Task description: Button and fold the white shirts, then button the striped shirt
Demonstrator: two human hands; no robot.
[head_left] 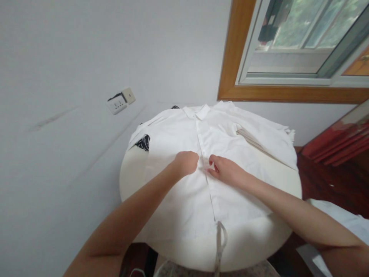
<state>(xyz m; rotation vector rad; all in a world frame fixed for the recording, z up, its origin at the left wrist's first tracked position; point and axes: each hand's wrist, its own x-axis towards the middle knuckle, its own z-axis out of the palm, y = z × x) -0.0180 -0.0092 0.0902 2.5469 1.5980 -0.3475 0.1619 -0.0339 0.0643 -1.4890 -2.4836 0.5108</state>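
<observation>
A white collared shirt [178,204] lies spread front side up on a round cream table [132,173]. Its collar points to the wall, and the front placket runs down its middle. At the left side of the placket, my left hand [187,162] is closed on the shirt front; its fingertips are hidden behind the knuckles. Just across the placket is my right hand [226,170], thumb and forefinger apart in a curve, the thumb touching the fabric near the front edge. A thin pale tie [219,246] hangs below the hem and over the table's near edge.
Black patterned cloth [143,142] peeks out by the left sleeve. A white wall with a socket [117,104] stands behind, and a wood-framed window [288,93] is at upper right. Red curtain fabric [340,140] hangs at right, above white cloth [340,215].
</observation>
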